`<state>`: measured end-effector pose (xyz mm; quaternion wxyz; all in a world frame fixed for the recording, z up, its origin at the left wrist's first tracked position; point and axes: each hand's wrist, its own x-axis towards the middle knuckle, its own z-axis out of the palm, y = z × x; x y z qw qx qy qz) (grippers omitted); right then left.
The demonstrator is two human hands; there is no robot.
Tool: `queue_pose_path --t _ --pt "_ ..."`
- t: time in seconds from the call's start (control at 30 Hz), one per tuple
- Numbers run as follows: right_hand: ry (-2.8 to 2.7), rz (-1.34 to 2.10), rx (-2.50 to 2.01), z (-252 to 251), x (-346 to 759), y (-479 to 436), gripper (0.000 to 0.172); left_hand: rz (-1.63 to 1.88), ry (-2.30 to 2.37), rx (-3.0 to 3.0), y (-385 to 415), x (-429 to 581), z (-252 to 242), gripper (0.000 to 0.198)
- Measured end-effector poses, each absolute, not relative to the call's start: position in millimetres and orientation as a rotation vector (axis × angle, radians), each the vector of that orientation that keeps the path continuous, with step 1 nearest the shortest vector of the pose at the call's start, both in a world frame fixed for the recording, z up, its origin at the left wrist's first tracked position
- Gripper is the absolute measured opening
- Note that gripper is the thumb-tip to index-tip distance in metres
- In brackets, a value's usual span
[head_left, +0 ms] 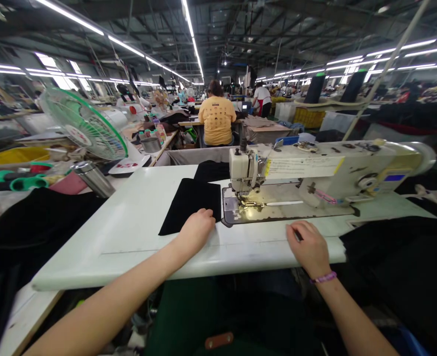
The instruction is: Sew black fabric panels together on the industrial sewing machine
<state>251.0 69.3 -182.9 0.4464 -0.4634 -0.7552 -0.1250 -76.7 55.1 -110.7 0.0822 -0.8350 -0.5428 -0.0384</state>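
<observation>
My left hand (199, 226) lies with curled fingers at the near right corner of a folded black fabric piece (192, 202), pinching its edge. This piece lies flat on the white sewing table (129, 217), left of the needle plate (255, 210). A second black fabric piece (211, 171) lies behind it. At the table's front edge, right of the needle, my right hand (309, 247) is closed, with a small dark thing in its fingers that I cannot make out. The sewing machine (296, 165) stands beyond both hands, its lamp lighting the presser foot (250, 202).
A steel flask (92, 178) and a green-rimmed fan (86, 121) stand at the left, near thread spools (21, 180). Dark cloth (400, 277) hangs at the right. Ahead, a person in a yellow shirt (217, 118) sits facing away. White scissors handles (426, 194) lie behind the machine's right end.
</observation>
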Motion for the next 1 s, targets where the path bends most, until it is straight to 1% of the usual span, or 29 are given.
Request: queue_pose_path --t 0.13,0.3,0.4,0.43,0.5,0.53,0.63,0.73,0.77,0.8,0.9,1.0 --pt "-1.867 -0.276 -1.161 -184 253 71 0.02 0.053 -1.554 -2.517 59 -76 -115 0.026" --pt "-1.859 -0.195 -1.163 -179 243 68 0.019 0.087 -1.485 -2.559 70 -78 -106 0.019" --pt "-1.921 -0.101 -1.076 -169 212 60 0.013 0.038 -1.474 -2.567 70 -74 -103 0.019" --pt "-1.957 -0.072 -1.034 -166 199 58 0.015 0.016 -1.465 -2.57 66 -71 -102 0.019" --pt "-2.054 -0.018 -0.921 -160 172 55 0.027 -0.018 -1.432 -2.581 53 -61 -99 0.018" --pt "-2.103 0.002 -0.856 -158 160 54 0.028 -0.029 -1.412 -2.589 46 -56 -97 0.018" --pt "-2.209 0.032 -0.694 -155 142 56 0.02 -0.09 -1.379 -2.654 32 -46 -90 0.018" --pt "-2.247 0.035 -0.66 -156 144 55 0.02 -0.265 -1.385 -2.831 46 -50 -88 0.017" --pt "-2.253 0.039 -0.663 -157 147 54 0.019 -0.33 -1.396 -2.847 58 -54 -90 0.017" --pt "-2.257 0.043 -0.666 -158 150 52 0.018 -0.38 -1.411 -2.832 71 -59 -94 0.022" --pt "-2.254 0.053 -0.671 -161 158 43 0.019 -0.404 -1.432 -2.741 107 -68 -111 0.04" --pt "-2.243 0.057 -0.671 -163 166 33 0.021 -0.361 -1.4 -2.77 117 -64 -124 0.043"
